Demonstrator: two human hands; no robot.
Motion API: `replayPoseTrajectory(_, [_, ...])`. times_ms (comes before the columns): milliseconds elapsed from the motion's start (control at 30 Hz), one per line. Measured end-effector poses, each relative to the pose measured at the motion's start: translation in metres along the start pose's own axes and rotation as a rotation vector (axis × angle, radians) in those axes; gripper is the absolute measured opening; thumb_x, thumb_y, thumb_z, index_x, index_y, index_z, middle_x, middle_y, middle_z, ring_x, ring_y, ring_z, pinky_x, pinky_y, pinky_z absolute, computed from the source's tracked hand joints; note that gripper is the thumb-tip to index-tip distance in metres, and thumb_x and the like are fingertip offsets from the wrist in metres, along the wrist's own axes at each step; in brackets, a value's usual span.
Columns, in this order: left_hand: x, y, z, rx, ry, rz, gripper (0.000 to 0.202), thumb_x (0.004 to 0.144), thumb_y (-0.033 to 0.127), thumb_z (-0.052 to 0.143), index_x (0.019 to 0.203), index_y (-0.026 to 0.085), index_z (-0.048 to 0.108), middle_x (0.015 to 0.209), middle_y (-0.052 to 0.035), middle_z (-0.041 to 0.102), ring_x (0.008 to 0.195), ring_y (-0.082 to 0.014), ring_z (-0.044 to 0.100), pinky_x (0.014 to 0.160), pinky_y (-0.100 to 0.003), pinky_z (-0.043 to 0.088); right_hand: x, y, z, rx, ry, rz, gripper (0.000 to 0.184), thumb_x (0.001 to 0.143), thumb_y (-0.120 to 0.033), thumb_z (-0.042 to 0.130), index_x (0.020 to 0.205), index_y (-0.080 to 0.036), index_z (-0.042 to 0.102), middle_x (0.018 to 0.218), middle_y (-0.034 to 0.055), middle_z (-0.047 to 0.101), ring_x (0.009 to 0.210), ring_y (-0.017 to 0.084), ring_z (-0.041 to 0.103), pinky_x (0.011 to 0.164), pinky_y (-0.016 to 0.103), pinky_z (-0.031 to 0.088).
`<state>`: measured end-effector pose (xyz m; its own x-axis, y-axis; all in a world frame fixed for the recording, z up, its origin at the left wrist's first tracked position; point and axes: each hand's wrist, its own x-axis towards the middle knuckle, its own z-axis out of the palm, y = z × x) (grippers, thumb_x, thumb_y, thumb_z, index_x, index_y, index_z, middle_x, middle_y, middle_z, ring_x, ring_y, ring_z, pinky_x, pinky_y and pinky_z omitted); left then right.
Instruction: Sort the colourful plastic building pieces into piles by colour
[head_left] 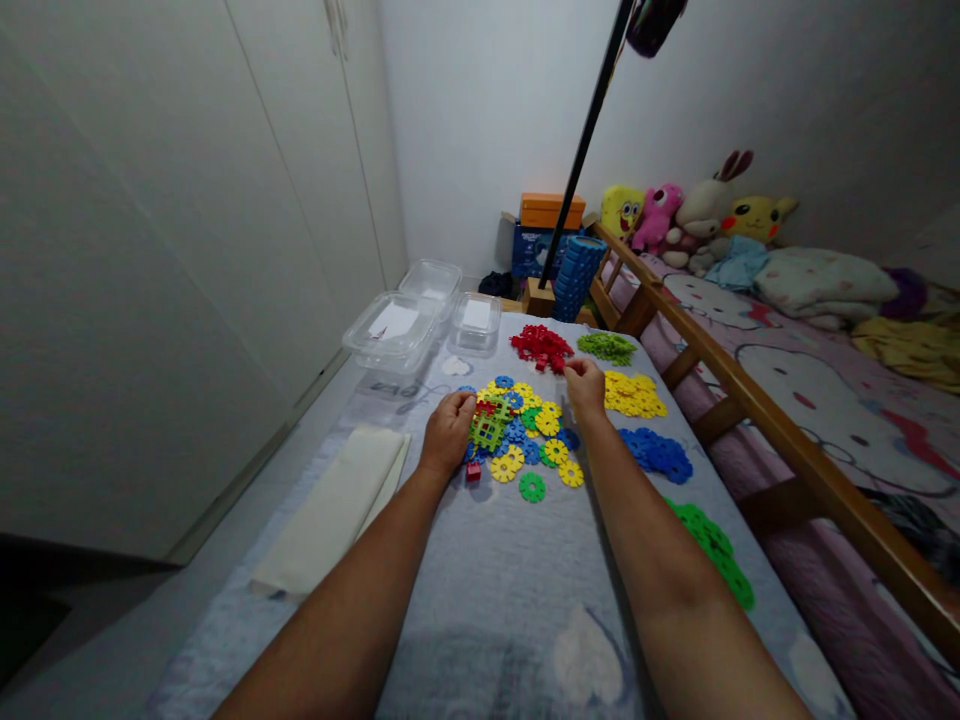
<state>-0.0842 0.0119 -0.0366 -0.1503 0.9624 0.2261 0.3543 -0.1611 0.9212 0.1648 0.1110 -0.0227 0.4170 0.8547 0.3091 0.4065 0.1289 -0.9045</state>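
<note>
My left hand (448, 432) is closed on the edge of a light-green lattice piece (492, 428) with red bits in it, tilted above a mixed heap of toothed plastic discs. Yellow discs (571, 474), blue discs (514, 432) and a green disc (532, 487) lie in and around this heap. One small red block (473, 471) rests on the cloth beside my left hand. At the near edge of the red pile (538, 343), my right hand (586, 388) is closed in a pinch, with a small red block (558, 367) at its fingertips.
Sorted piles of light-green pieces (607, 348), yellow discs (634, 395), blue discs (655, 455) and green discs (712, 550) line the right side. Clear plastic containers (395, 335) stand at the back left, near a folded cream cloth (330, 510). A wooden bed rail (697, 350) borders the right edge.
</note>
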Motion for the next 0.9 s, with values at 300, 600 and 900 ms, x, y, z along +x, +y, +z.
replayPoseTrajectory(300, [0.001, 0.002, -0.001, 0.026, -0.002, 0.009, 0.035, 0.094, 0.046, 0.046, 0.096, 0.021, 0.070, 0.103, -0.0076, 0.073, 0.100, -0.0239, 0.066, 0.096, -0.038, 0.049, -0.043, 0.002, -0.044, -0.269, -0.254, -0.024, 0.024, 0.074, -0.025, 0.053, 0.087, -0.020, 0.072, 0.087, 0.0047, 0.074, 0.085, 0.022, 0.066, 0.084, 0.034, 0.051])
replayPoseTrajectory(600, [0.000, 0.000, -0.003, 0.026, -0.012, 0.007, 0.039, 0.094, 0.049, 0.045, 0.097, 0.020, 0.070, 0.101, -0.0070, 0.073, 0.099, -0.0233, 0.066, 0.095, -0.037, 0.050, -0.084, -0.001, -0.030, -0.563, -0.358, -0.044, 0.044, 0.087, -0.025, 0.054, 0.128, -0.022, 0.070, 0.133, 0.0114, 0.068, 0.127, 0.030, 0.056, 0.112, 0.043, 0.038])
replayPoseTrajectory(900, [0.001, -0.001, -0.002, 0.047, -0.017, 0.001, 0.039, 0.093, 0.051, 0.045, 0.094, 0.021, 0.070, 0.094, -0.0061, 0.072, 0.096, -0.0234, 0.066, 0.091, -0.036, 0.051, -0.079, 0.015, -0.037, -0.246, -0.263, -0.061, 0.042, 0.069, -0.030, 0.065, 0.111, -0.022, 0.070, 0.109, 0.0068, 0.067, 0.103, 0.025, 0.062, 0.098, 0.038, 0.048])
